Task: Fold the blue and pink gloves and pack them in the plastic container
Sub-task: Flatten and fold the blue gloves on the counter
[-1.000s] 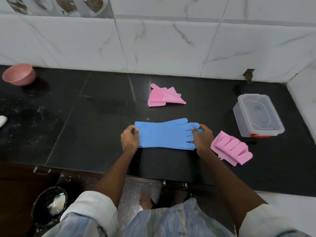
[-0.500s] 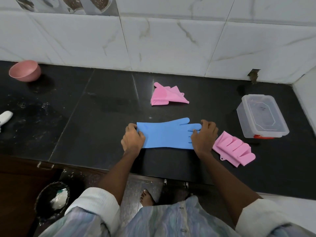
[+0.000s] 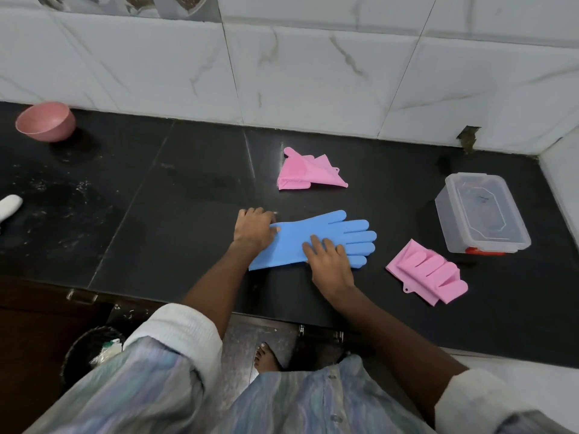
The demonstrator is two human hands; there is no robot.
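A blue glove [image 3: 300,238] lies flat on the black counter [image 3: 175,214], its fingers pointing right. My left hand [image 3: 254,228] pinches its cuff at the far left corner. My right hand [image 3: 329,261] presses flat on the glove's palm with straight fingers. A folded pink glove [image 3: 308,173] lies behind the blue one. Another folded pink glove [image 3: 429,272] lies to the right, near the front. The clear plastic container [image 3: 481,213] stands at the right with its lid on.
A pink bowl [image 3: 45,120] sits at the far left by the tiled wall. A white object [image 3: 9,206] pokes in at the left edge. Below the counter edge a dark bin [image 3: 91,349] stands on the floor.
My right hand left the glove's fingertips and moved left onto its palm, now lying flat. My left hand stays at the cuff. The camera view shifted slightly.
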